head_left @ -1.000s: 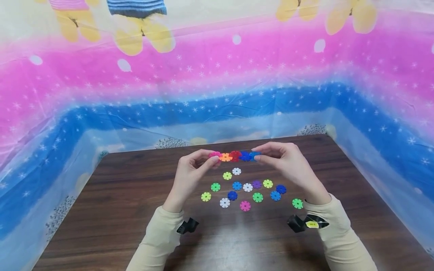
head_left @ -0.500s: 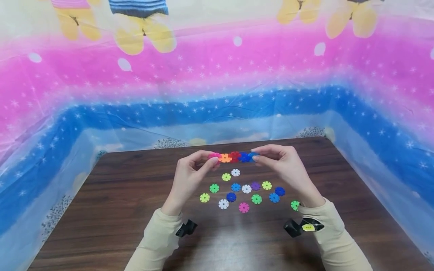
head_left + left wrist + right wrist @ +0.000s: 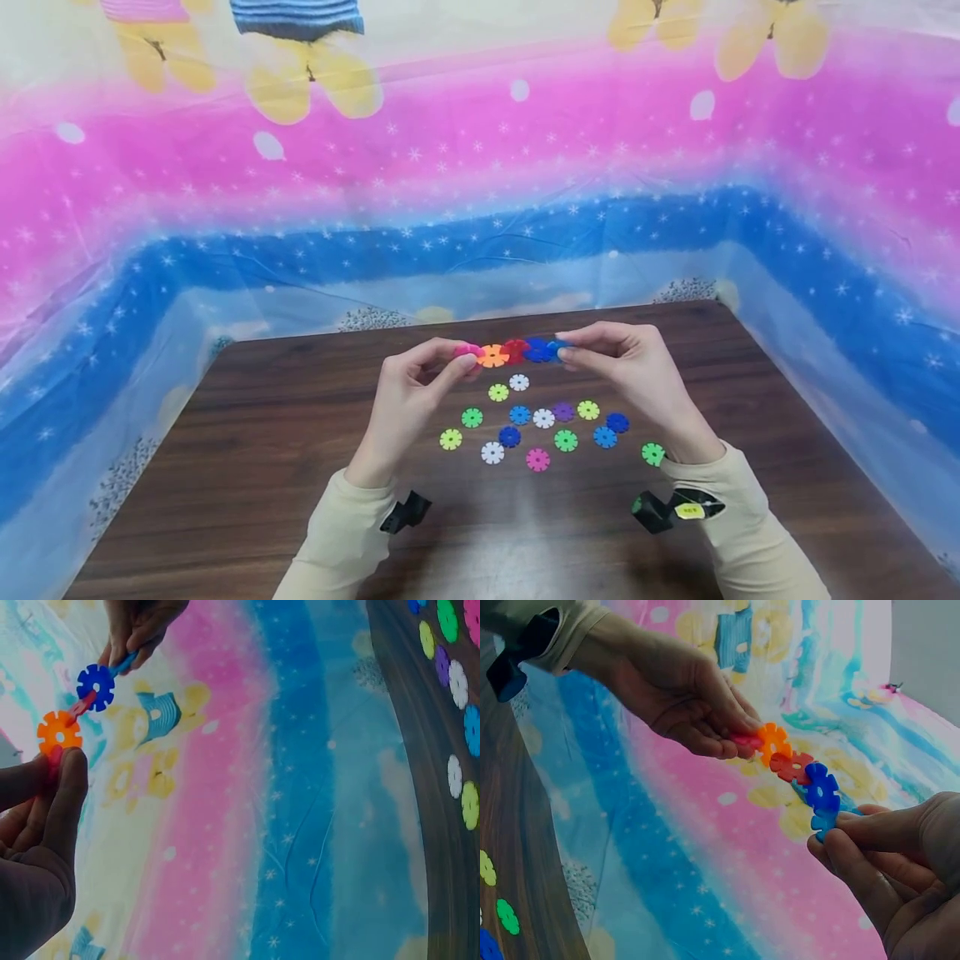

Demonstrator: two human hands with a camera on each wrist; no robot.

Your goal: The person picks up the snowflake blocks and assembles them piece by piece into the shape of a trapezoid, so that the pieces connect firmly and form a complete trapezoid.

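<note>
Both hands stretch a short chain of slotted plastic discs above the table. From left to right it runs pink point(image 3: 467, 348), orange point(image 3: 493, 356), red point(image 3: 515, 351), dark blue point(image 3: 536, 349) and light blue point(image 3: 556, 346). My left hand point(image 3: 408, 390) pinches the pink disc at one end between thumb and fingers. At the other end, the light blue disc is pinched by my right hand point(image 3: 630, 367). In the right wrist view neighbouring discs sit at angles to each other, joined at their slots, as the red disc point(image 3: 791, 768) does with the dark blue disc point(image 3: 821, 789).
Several loose discs lie below the chain on the dark wooden table point(image 3: 247, 467), among them a pink disc point(image 3: 537, 460), a white disc point(image 3: 492, 453) and a green disc point(image 3: 652, 454) near the right wrist. A printed cloth point(image 3: 450, 192) hangs around the table's back and sides.
The left hand has shifted slightly left and down with its end of the chain. The pink disc now looks more tilted. Both hands keep their hold.
</note>
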